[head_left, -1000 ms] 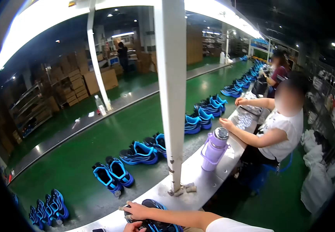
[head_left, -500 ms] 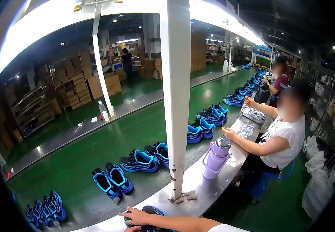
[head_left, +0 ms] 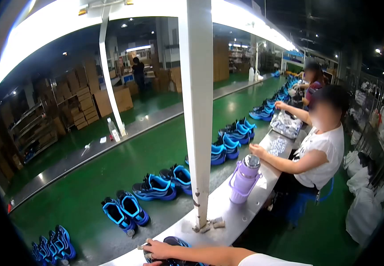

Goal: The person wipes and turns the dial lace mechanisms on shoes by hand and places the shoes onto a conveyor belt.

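My right hand point(head_left: 159, 249) lies over a black and blue sneaker point(head_left: 175, 241) at the bottom edge of the view, with its fingers curled on the shoe. Pale covers sit on some fingertips. Only a sliver of my left hand point(head_left: 153, 264) shows below it, and its fingers are mostly cut off by the frame. Just beyond, on the belt, stands a pair of matching sneakers point(head_left: 125, 210), with a small round tag at the toe. Another pair point(head_left: 156, 187) stands farther along, partly behind the white post.
A white post point(head_left: 197, 111) rises from the metal bench point(head_left: 225, 221), with small pale rolls point(head_left: 214, 224) at its foot. A lilac bottle point(head_left: 244, 181) stands to its right. Beyond it, a co-worker point(head_left: 318, 142) sits near a tray point(head_left: 286, 124). Sneakers line the green belt.
The whole view has shifted slightly, so things appear a little farther left. The seated co-worker's far hand is somewhat higher. My right hand stays on the sneaker.
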{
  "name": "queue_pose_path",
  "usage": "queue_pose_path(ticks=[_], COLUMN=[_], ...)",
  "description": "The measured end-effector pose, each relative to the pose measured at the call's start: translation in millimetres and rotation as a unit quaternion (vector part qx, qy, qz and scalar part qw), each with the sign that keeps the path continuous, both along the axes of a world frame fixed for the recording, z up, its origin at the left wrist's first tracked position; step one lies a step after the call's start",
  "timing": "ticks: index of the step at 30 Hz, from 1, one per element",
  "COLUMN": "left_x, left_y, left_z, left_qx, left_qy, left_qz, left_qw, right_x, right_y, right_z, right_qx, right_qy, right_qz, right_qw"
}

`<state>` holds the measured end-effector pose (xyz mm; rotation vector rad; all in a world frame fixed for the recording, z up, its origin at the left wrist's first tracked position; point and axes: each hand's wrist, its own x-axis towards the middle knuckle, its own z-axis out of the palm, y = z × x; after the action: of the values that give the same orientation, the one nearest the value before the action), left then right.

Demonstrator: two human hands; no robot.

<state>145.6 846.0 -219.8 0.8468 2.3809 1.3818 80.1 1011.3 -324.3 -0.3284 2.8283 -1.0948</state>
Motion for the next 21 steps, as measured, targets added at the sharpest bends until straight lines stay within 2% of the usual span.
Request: queue_pose_path(ticks=[3,4,7,8,9,10,11,12,13,14,15,18,21], left_x=[-10,-12,-8,-15,-8,-4,2,3,-2,-9,-15,-18,-9], left_y=[-7,-13,-13,-18,-13,-10,-7,-5,-10,-16,-22,-27,-22], left_z=[6,9,-17,-25,-23,-20,-16,-7,-9,-5,-6,-9,-5], left_qx=[0.118,0.111,0.121,0.009,0.010,-0.008,-0.013,0.032,0.018,0.027,0.042,0.067,0.032], left_qy=[-0.145,-0.162,-0.101,0.054,0.002,0.011,0.022,-0.027,0.020,-0.015,-0.066,-0.090,-0.007], left_qz=[-0.070,-0.088,-0.049,-0.033,0.011,0.033,0.065,0.065,0.039,0.011,-0.019,-0.034,0.043], left_qw=[0.980,0.977,0.986,0.998,1.000,0.999,0.998,0.997,0.999,0.999,0.997,0.993,0.999], right_x=[4,5,6,7,8,12,8,1,11,11,10,11,11], right_y=[-1,-2,-8,-10,-12,-12,-10,0,-9,-14,-13,-15,-14], right_z=[9,17,12,5,-3,22,3,-18,31,30,33,41,42], right_qx=[-0.028,-0.016,-0.004,0.000,0.004,0.022,0.063,0.149,0.024,-0.001,-0.007,-0.013,-0.007], right_qy=[-0.014,-0.036,-0.017,-0.004,0.010,-0.047,0.031,0.187,0.054,0.032,0.030,0.000,0.003], right_qz=[-0.008,-0.005,-0.028,-0.028,-0.029,-0.023,0.070,0.186,0.022,-0.036,-0.032,-0.036,-0.039], right_qw=[0.999,0.999,0.999,1.000,1.000,0.998,0.995,0.953,0.998,0.999,0.999,0.999,0.999])
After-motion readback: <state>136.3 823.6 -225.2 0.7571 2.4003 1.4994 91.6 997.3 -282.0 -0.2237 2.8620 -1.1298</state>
